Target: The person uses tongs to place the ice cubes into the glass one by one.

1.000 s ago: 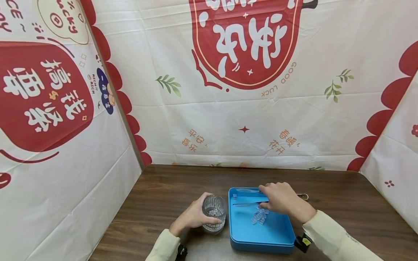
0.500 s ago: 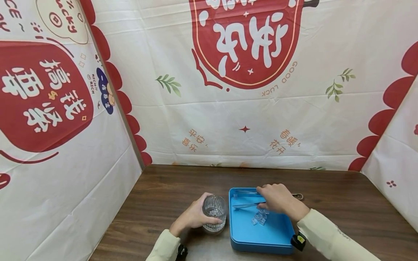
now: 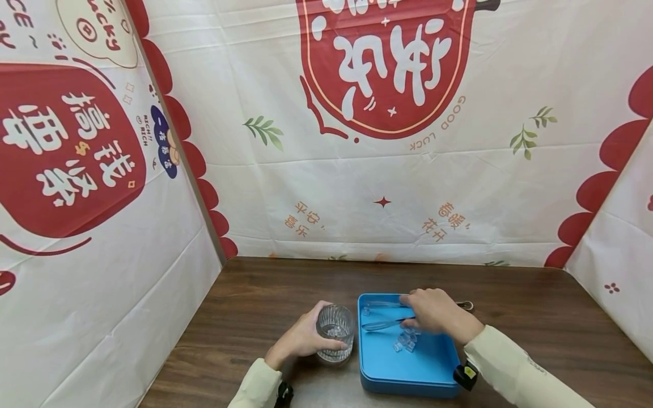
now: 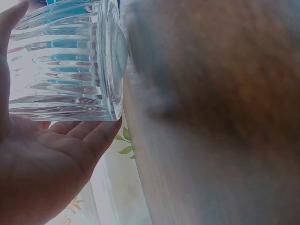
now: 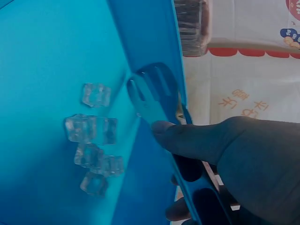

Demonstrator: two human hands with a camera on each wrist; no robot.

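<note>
My left hand (image 3: 305, 335) grips a clear ribbed glass (image 3: 334, 352) on the table, thumb and fingers around its side. Several clear cubes lie at the bottom of the glass. With my right hand (image 3: 435, 309) I hold tongs (image 5: 190, 176), thumb pressed on one arm. Their slotted tips (image 5: 144, 96) are spread apart inside the blue tray (image 3: 408, 371), near its left wall. One lone cube (image 3: 366, 311) sits by that wall, near the far tong tip. A cluster of several clear cubes (image 3: 406, 339) lies on the tray floor below my right hand.
The tray stands just right of the glass on the dark wooden table (image 3: 285, 277). Its raised walls surround the cubes. A looped tong end (image 3: 466, 306) sticks out past the right wall. White printed cloth (image 3: 382, 170) hangs behind and at both sides.
My right hand has shifted slightly left with the tongs, and their tips have swung a little toward my body. The left hand and glass stay in place.
</note>
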